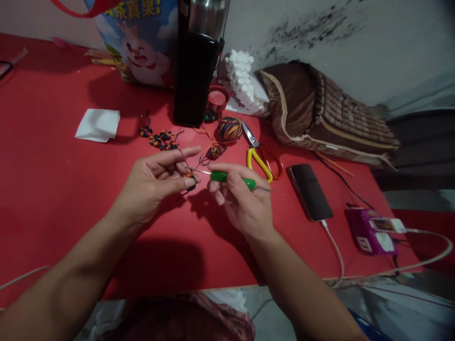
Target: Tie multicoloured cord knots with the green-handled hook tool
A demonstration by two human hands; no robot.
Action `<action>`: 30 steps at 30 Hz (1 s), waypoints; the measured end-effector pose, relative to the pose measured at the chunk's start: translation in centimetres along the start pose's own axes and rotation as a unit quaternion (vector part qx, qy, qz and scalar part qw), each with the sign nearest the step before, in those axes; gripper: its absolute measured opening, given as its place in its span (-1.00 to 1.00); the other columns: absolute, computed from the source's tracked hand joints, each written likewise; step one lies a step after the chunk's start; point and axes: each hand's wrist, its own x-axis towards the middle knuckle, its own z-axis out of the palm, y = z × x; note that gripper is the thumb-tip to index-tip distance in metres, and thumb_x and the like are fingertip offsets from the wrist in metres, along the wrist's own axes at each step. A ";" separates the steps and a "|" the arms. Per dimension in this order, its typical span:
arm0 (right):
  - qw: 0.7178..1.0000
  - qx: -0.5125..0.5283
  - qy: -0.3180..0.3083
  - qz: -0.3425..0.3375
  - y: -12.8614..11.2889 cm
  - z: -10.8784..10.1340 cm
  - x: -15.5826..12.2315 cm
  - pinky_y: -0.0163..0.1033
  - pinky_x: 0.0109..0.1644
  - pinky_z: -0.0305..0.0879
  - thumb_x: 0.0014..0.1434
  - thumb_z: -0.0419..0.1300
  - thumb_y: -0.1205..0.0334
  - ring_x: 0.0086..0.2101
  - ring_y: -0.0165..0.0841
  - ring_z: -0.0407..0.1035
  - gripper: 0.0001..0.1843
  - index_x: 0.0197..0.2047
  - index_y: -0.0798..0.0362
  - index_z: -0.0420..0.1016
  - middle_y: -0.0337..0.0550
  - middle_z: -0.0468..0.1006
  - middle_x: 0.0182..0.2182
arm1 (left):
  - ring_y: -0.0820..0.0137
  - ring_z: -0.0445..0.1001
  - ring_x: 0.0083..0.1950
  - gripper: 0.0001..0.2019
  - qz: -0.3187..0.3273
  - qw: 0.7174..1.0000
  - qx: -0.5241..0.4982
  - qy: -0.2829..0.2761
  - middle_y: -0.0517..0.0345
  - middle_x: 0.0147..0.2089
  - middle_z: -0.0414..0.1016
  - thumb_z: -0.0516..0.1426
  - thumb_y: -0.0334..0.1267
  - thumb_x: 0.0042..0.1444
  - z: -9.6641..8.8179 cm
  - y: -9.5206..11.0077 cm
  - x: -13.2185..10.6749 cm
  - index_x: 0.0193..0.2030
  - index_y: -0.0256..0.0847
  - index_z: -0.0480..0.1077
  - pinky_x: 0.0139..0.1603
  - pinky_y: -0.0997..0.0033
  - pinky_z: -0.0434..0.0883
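Note:
My left hand (152,182) pinches a small crocheted piece (191,182) of dark and orange yarn between thumb and fingers, and a strand loops over its raised index finger. Closed around the green handle of a crochet hook (232,180), my right hand (245,199) points the thin metal tip left, at the piece. Whether the tip sits inside a stitch is too small to tell. Beyond the hands lie a multicoloured yarn ball (229,129), a smaller yarn bundle (214,152) and several finished crocheted bits (161,139).
Yellow-and-red-handled scissors (261,163) lie right of the yarn. A phone (311,192) on a white cable and a purple box (369,232) are farther right. A black phone (195,80) stands upright against a metal bottle (209,16). Folded white paper (97,125) is at left, a brown cushion (330,109) behind.

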 end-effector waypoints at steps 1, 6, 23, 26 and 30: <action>1.000 -0.005 0.006 -0.003 0.1 0.0 -0.1 -0.29 -0.40 0.35 0.40 0.36 0.02 -0.52 -0.49 0.39 -0.78 -0.02 -0.12 0.79 -0.25 0.67 -0.40 | 0.48 0.60 -0.35 -0.53 0.013 1.000 0.009 0.010 0.21 -0.36 0.64 0.50 -0.50 -0.09 0.1 -0.2 -0.1 0.01 -0.08 0.76 -0.29 0.56 0.57; 1.000 -0.019 0.019 -0.001 0.3 -0.1 -0.2 -0.25 -0.36 0.37 0.40 0.36 0.00 -0.50 -0.47 0.39 -0.78 -0.01 -0.14 0.79 -0.25 0.67 -0.39 | 0.44 0.61 -0.32 -0.59 0.024 1.000 0.018 0.001 0.12 -0.22 0.74 0.49 -0.40 0.03 0.1 -0.4 -0.2 0.05 -0.03 0.75 -0.30 0.50 0.56; 0.929 -0.311 0.014 -0.201 1.5 1.4 -1.5 -0.07 0.08 0.56 0.53 0.17 0.21 -0.08 -0.27 0.60 -0.70 0.23 -0.10 0.62 -0.06 0.72 -0.01 | 0.54 0.50 -0.41 -0.62 0.017 0.994 -0.082 0.064 0.30 -0.44 0.52 0.48 -0.47 -0.01 1.7 -1.4 -0.3 0.00 -0.26 0.69 -0.31 0.61 0.50; 0.932 -0.297 0.002 -0.209 1.6 1.2 -1.4 -0.04 0.04 0.59 0.53 0.17 0.14 -0.12 -0.25 0.61 -0.69 0.24 -0.12 0.62 -0.05 0.72 -0.04 | 0.53 0.46 -0.48 -0.60 -0.027 0.994 -0.106 0.030 0.29 -0.46 0.49 0.50 -0.47 -0.06 1.1 -0.8 -0.1 -0.02 -0.31 0.69 -0.44 0.59 0.47; 0.943 -0.269 -0.003 -0.196 1.5 0.7 -1.1 0.00 0.01 0.60 0.52 0.18 0.09 -0.21 -0.26 0.60 -0.69 0.22 -0.13 0.64 -0.07 0.73 -0.08 | 0.50 0.49 -0.48 -0.59 -0.047 0.994 -0.100 0.007 0.25 -0.41 0.53 0.49 -0.46 -0.03 0.4 -0.1 0.0 0.02 -0.30 0.69 -0.44 0.53 0.52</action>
